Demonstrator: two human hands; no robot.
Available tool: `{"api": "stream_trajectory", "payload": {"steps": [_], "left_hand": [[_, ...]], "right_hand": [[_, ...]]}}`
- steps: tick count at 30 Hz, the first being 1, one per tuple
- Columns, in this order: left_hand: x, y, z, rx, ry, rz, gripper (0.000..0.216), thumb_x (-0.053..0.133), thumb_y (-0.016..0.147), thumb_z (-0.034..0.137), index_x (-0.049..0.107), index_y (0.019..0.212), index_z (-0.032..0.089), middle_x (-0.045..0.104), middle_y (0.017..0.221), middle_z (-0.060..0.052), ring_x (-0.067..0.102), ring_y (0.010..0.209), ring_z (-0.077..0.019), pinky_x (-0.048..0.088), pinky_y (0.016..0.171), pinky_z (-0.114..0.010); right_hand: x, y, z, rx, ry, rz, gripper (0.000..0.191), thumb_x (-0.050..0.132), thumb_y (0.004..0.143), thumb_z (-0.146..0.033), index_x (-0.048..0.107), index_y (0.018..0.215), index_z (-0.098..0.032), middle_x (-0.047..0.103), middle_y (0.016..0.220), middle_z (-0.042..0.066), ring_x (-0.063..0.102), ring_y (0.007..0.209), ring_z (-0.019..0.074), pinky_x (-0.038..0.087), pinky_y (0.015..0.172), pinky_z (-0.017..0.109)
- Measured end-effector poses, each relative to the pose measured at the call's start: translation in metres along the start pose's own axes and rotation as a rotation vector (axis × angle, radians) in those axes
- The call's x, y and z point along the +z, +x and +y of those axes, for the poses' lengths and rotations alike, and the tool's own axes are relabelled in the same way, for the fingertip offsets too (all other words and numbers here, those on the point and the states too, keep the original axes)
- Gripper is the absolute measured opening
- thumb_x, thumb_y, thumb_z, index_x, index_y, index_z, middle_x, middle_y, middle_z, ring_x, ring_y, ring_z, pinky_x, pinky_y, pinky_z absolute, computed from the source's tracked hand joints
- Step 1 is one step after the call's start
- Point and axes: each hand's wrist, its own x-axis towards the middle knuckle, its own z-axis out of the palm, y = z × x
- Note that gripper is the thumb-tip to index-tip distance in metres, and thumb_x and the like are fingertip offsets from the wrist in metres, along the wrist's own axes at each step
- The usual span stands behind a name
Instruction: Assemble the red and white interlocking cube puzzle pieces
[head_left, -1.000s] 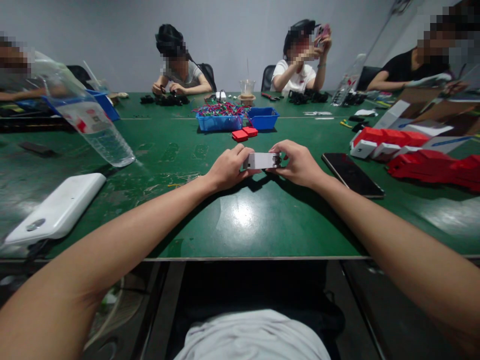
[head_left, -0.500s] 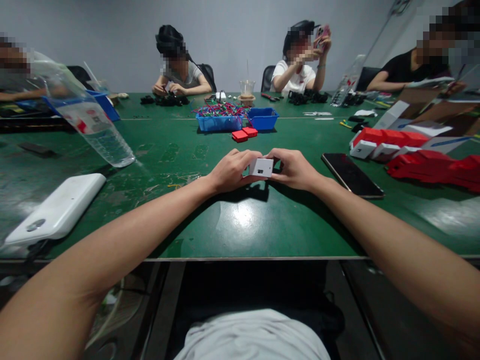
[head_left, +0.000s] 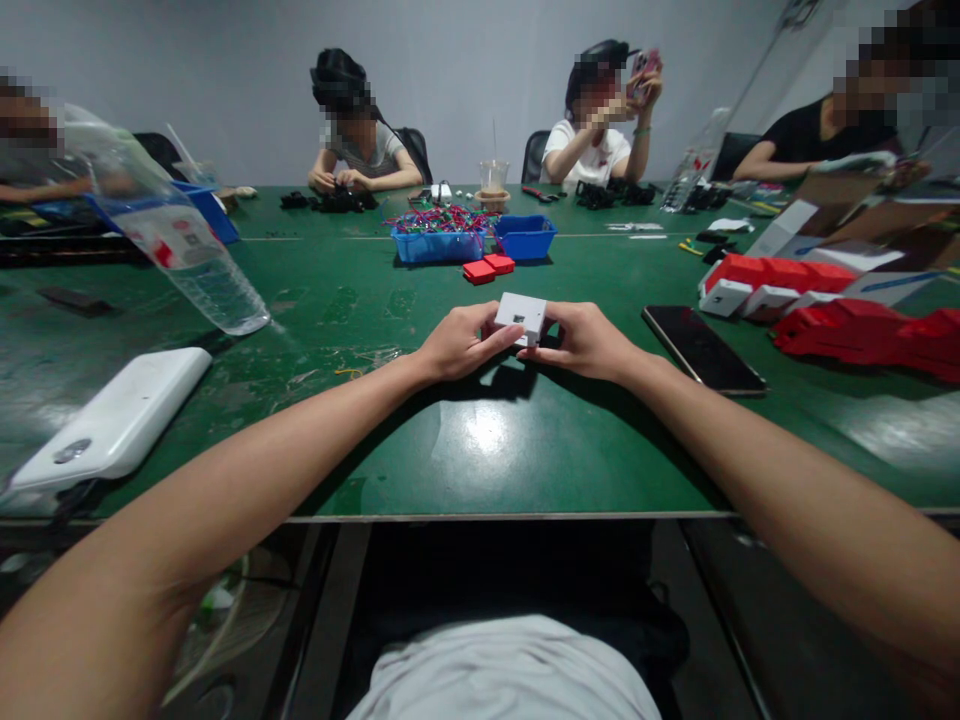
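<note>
A small white box [head_left: 520, 316] with a dark square mark on its near face is held just above the green table [head_left: 480, 450], between both my hands. My left hand [head_left: 454, 342] is closed on its left end, thumb pointing along the near side. My right hand [head_left: 586, 338] is closed on its right end. Two small red boxes [head_left: 488, 267] lie a little beyond my hands.
Two blue bins [head_left: 472, 240], one with coloured wires, stand behind the red boxes. A black phone [head_left: 702, 348] and a pile of red and white boxes [head_left: 817, 300] lie on the right. A water bottle [head_left: 169, 235] and white power bank [head_left: 112, 422] are on the left. Several people sit around the table.
The white box was long side on one second ago; my hands have turned it, and it now shows a short face, tilted up slightly. Both hands stayed in place.
</note>
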Motion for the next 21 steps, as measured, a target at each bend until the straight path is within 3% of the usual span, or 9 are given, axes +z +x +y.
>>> {"api": "stream_trajectory", "payload": {"steps": [8,14,17,21], "left_hand": [[0.005,0.002,0.012,-0.054,-0.469,-0.1,0.049,0.049,0.092,0.063,0.056,0.087,0.015,0.056,0.069,-0.001,0.052,0.06,-0.0105,0.043,0.059,-0.023],[0.008,-0.002,0.01,0.023,-0.163,-0.033,0.046,0.047,0.094,0.059,0.057,0.094,0.015,0.063,0.081,-0.005,0.055,0.068,-0.0131,0.043,0.064,-0.025],[0.01,-0.004,0.008,0.043,0.03,-0.07,0.042,0.047,0.094,0.057,0.057,0.093,0.016,0.066,0.082,-0.005,0.058,0.07,-0.0151,0.042,0.065,-0.026],[0.009,-0.004,0.009,0.068,0.092,-0.089,0.038,0.043,0.096,0.053,0.055,0.093,0.017,0.066,0.082,-0.006,0.058,0.068,-0.0149,0.04,0.063,-0.025]], "right_hand": [[0.0,-0.001,0.0,-0.06,0.0,0.012,0.028,0.071,0.081,-0.037,0.066,0.097,-0.014,0.069,0.084,0.006,0.056,0.067,0.0158,0.041,0.063,0.027],[0.002,-0.001,0.005,-0.096,-0.046,0.008,0.028,0.067,0.084,-0.04,0.067,0.094,-0.015,0.067,0.087,0.009,0.059,0.074,0.0193,0.043,0.067,0.029],[0.002,-0.001,0.006,-0.12,-0.036,0.009,0.023,0.066,0.083,-0.038,0.067,0.091,-0.016,0.067,0.087,0.009,0.06,0.075,0.0192,0.043,0.068,0.029],[0.003,-0.001,0.006,-0.124,-0.052,0.016,0.022,0.065,0.083,-0.037,0.067,0.089,-0.016,0.067,0.087,0.009,0.059,0.073,0.0185,0.044,0.067,0.029]]}}
